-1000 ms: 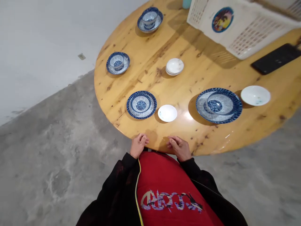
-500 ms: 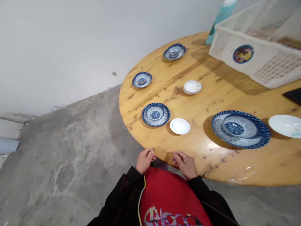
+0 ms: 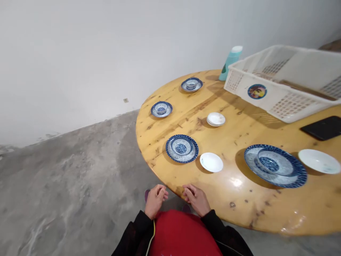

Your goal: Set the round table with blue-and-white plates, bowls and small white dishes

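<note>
My left hand [image 3: 155,199] hangs just off the near edge of the round wooden table [image 3: 239,199], fingers curled loosely with nothing in them. My right hand [image 3: 196,197] rests its curled fingertips on that same edge, also holding nothing. Nearest to them are a blue patterned plate with a bowl in it [image 3: 182,148] and a small white saucer [image 3: 211,162]. To the right lies a large blue plate with a bowl on it [image 3: 275,165].
A white dish [image 3: 319,160], a stack of white saucers [image 3: 216,119], and two more blue bowl-and-plate sets [image 3: 161,108] [image 3: 191,84] sit on the table. A white plastic basket [image 3: 282,83], a teal bottle [image 3: 230,62] and a black flat object [image 3: 323,127] are at the back. Bare concrete floor lies left.
The view has tilted up and back, showing more wall and table. My left hand has slipped off the table edge; my right hand stays at the rim.
</note>
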{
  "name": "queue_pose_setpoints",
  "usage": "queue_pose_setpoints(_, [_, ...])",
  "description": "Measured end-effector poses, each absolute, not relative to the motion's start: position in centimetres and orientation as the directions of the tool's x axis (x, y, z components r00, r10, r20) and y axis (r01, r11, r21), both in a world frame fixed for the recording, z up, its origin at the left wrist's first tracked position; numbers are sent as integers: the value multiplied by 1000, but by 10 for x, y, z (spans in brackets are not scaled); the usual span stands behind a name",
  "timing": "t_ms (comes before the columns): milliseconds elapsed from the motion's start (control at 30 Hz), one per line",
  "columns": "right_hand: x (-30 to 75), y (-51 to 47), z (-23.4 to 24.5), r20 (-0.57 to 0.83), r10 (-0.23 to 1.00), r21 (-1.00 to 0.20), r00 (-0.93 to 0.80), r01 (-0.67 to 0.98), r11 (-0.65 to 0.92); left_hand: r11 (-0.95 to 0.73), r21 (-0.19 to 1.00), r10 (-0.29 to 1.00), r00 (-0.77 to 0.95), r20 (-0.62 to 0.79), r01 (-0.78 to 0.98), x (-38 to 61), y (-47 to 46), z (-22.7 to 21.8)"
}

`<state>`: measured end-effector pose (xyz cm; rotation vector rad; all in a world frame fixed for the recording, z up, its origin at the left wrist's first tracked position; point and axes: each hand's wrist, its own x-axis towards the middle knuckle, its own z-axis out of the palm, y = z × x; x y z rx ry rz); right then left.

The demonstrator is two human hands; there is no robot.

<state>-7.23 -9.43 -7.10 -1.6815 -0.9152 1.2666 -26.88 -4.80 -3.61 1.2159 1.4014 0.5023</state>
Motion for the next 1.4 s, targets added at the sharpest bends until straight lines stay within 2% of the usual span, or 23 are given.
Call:
queue_pose_setpoints(300, [-210,-17,-72,-345,934,-926,95,126,-355,391,852,895,72,-440,347,-402,25,-20])
queue_pose_setpoints(500, [-264,11,-72,-310,946,-918,94,231,-324,392,844,876,133,-464,365,-450,58,-25])
queue_pose_setpoints(700, [-268,21,-83,-333,932,-887,144,287,-361,363,863,836,286,-468,351,-438,97,-34])
queue_pose_setpoints(867, [-265,47,-93,-386,904,-882,182,215,-420,294,883,823,373,-429,367,-415,146,-31])
queue_pose_setpoints(1100, [-254,124,-82,-295,918,-922,264,174,-346,237,868,784,442,-436,437,-385,223,-20])
queue_pose_setpoints(1233, [-244,149,-75,-280,901,-939,332,100,-329,281,862,767,441,-466,421,-366,265,-21])
queue_pose_setpoints(1400, [-234,156,-80,-308,857,-926,413,75,-369,376,872,800,366,-476,314,-340,314,-29])
